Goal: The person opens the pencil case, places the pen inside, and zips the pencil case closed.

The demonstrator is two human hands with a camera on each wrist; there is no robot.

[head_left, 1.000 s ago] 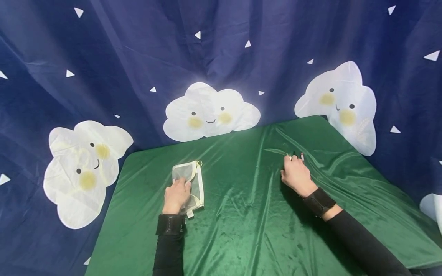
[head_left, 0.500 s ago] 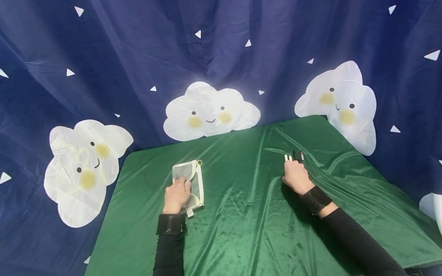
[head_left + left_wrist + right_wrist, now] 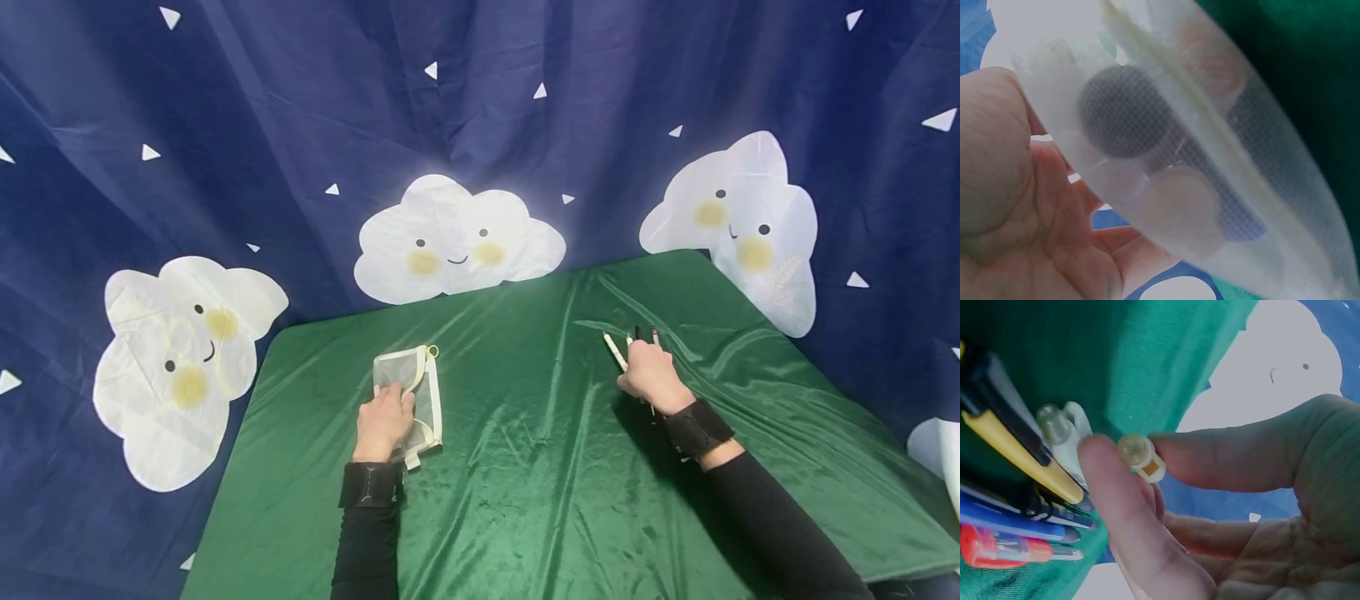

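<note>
My left hand (image 3: 384,423) holds the see-through mesh zip pouch (image 3: 431,406), trimmed in pale yellow, at the left of the green cloth. In the left wrist view, thumb and fingers pass behind the edge of the pouch (image 3: 1147,181), and a dark round shape and a blue shape show blurred through its mesh. My right hand (image 3: 651,379) pinches a cream-white pen (image 3: 615,352) between thumb and forefinger. The pen end (image 3: 1138,456) points at the right wrist camera. Beside it lie a white pen (image 3: 1066,440), a yellow-and-black pen (image 3: 1022,450), a blue pen (image 3: 1013,522) and a red-capped pen (image 3: 997,547).
A green velvety cloth (image 3: 510,483) with folds covers the table. Behind it hangs a dark blue curtain (image 3: 315,100) printed with white smiling clouds (image 3: 457,237) and small triangles.
The cream-white pen has swung away to the left from the other pens, pinched in my right hand, which has shifted slightly right. My left hand stays on the pouch.
</note>
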